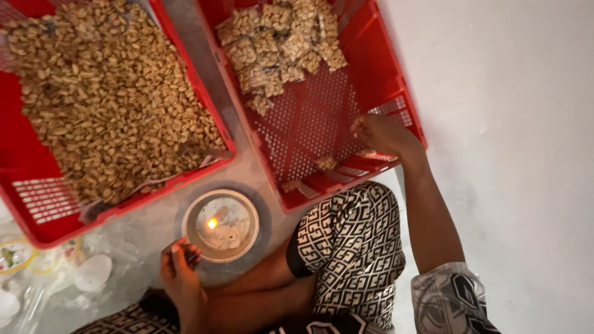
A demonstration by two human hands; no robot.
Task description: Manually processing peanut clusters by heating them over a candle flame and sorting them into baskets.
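A small packet of peanuts (pixel 325 163) lies flat near the red perforated crate's (pixel 309 117) front edge.

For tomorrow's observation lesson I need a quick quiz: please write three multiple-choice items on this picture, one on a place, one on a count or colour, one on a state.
1. Where is the right hand?
A. Inside the right crate
B. Over the round dish
C. On the wall

2. How many red crates are there?
A. One
B. Two
C. Four

3. What is the state of the flame in the dish?
A. Lit
B. Out
C. Covered by a lid

Answers:
1 A, the hand reaches over the crate's near edge.
2 B, the left crate of loose nuts and the right crate with small packets.
3 A, a small orange glow shows, beside the left hand.
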